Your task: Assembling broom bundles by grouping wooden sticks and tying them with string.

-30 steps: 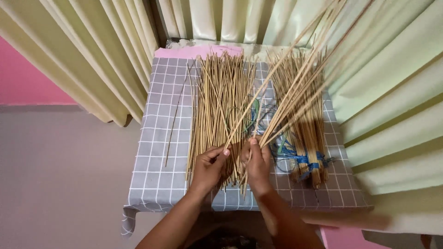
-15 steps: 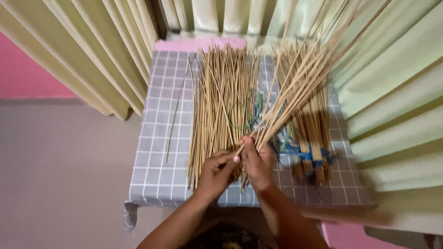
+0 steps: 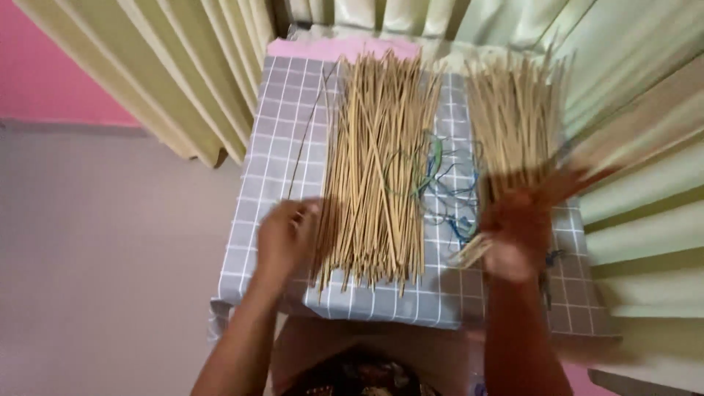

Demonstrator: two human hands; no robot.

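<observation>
A wide pile of thin tan sticks [image 3: 381,169] lies lengthwise on a small table under a grey checked cloth [image 3: 264,183]. My left hand [image 3: 286,236] rests at the pile's near left edge, fingers loosely curved, holding nothing that I can see. My right hand [image 3: 517,231] is blurred by motion at the near end of a second stick heap [image 3: 513,121] on the right. It grips a bundle of sticks [image 3: 471,252]; the cut ends poke out to the left below the hand, and the long part streaks up to the right.
Green and blue threads [image 3: 440,183] lie tangled between the two heaps. One dark thin stick [image 3: 308,125] lies alone on the cloth's left side. Pale yellow-green curtains [image 3: 191,81] hang close at left, back and right. Grey floor [image 3: 103,264] lies to the left.
My hands have parted: the left moved to the pile's left edge, the right swung to the right with the raised bundle, which now lies low over the right heap. The camera is closer.
</observation>
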